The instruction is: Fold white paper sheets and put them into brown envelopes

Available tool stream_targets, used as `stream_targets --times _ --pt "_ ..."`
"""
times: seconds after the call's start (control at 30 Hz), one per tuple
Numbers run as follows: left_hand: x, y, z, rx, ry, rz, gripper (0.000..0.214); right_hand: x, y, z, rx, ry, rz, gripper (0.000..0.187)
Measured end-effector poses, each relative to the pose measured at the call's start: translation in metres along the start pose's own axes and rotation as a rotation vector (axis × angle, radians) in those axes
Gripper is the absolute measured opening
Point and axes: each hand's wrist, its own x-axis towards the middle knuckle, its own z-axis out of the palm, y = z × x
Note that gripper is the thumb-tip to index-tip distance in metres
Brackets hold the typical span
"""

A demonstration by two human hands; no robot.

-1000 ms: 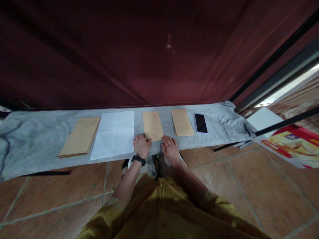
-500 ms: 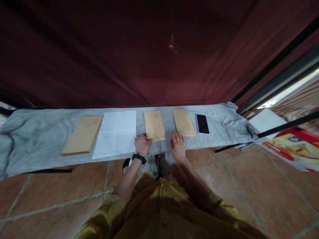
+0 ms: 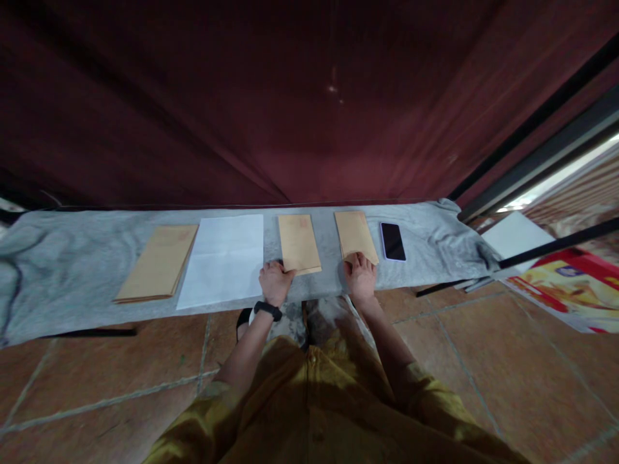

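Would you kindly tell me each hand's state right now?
Left hand: loosely curled at the middle envelope's near corner; grip unclear.
Right hand: fingers on the right envelope's near edge; grip unclear.

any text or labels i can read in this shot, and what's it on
No text here can be read.
Middle envelope: faint reddish print near its far edge, too blurred to read.
Envelope stack: a similar faint reddish mark, unreadable.
Poster: coloured print, too blurred to read.
Right envelope, sheet, phone: no writing shows; the phone's screen is dark.
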Motion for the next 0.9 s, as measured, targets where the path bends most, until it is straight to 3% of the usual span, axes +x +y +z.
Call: stream_targets --times 0.17,0.37,0.7,0.77,0.9 --pt "-0.001 0.001 0.001 -0.011 0.028 -0.010 0.033 0.004 -0.004 -0.005 -0.061 -0.030 -0.010 0.053" --pt "0.000 -0.001 0.003 -0.055 0.016 -0.010 0.031 0.008 -0.013 -0.007 -0.072 -0.070 -0.020 0.043" --pt "0.001 -0.002 0.000 -0.176 -0.017 -0.050 0.025 0.014 -0.005 -0.014 0.044 -0.061 -0.065 0.030" --pt "0.002 -0.002 0.000 -0.271 -0.025 -0.088 0.025 0.014 -0.006 -0.014 0.034 -0.057 -0.071 0.028" --pt "0.006 -0.001 0.002 -0.746 -0.080 -0.169 0.030 0.013 -0.009 -0.014 0.039 -0.055 -0.066 0.029"
